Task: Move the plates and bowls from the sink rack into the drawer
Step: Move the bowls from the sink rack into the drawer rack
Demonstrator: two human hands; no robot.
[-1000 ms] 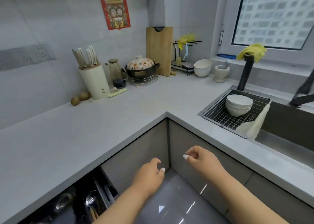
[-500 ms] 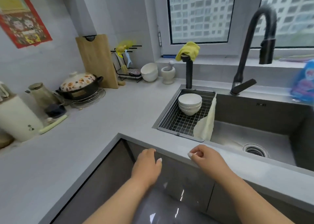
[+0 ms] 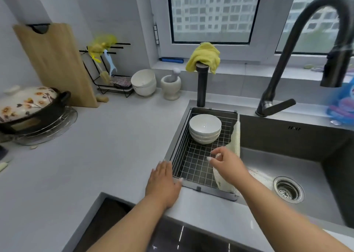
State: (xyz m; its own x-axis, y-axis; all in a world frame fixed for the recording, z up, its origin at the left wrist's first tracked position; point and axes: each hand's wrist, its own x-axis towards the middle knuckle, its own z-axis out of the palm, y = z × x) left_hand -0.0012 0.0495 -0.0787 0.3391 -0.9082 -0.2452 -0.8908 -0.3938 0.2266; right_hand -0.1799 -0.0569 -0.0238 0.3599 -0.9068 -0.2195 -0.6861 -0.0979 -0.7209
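A stack of white bowls (image 3: 205, 127) sits at the far end of the wire sink rack (image 3: 193, 167), which hangs in the left part of the sink. My left hand (image 3: 163, 182) lies flat and empty over the counter at the rack's near left corner. Above the rack's near right side hovers my right hand (image 3: 228, 165), fingers loosely curled with nothing in them, still short of the bowls. The drawer is out of view.
A pale cloth (image 3: 232, 156) hangs over the rack's right edge into the sink basin (image 3: 287, 167). A black tap (image 3: 298, 56) arches over the sink. Two more white bowls (image 3: 143, 81), a mortar (image 3: 170, 86), a cutting board (image 3: 55, 64) and a lidded pot (image 3: 28, 104) stand on the counter.
The view has swung right from the open drawer to the sink and moved closer. Both hands have risen from below the counter edge and reached forward to the rack.
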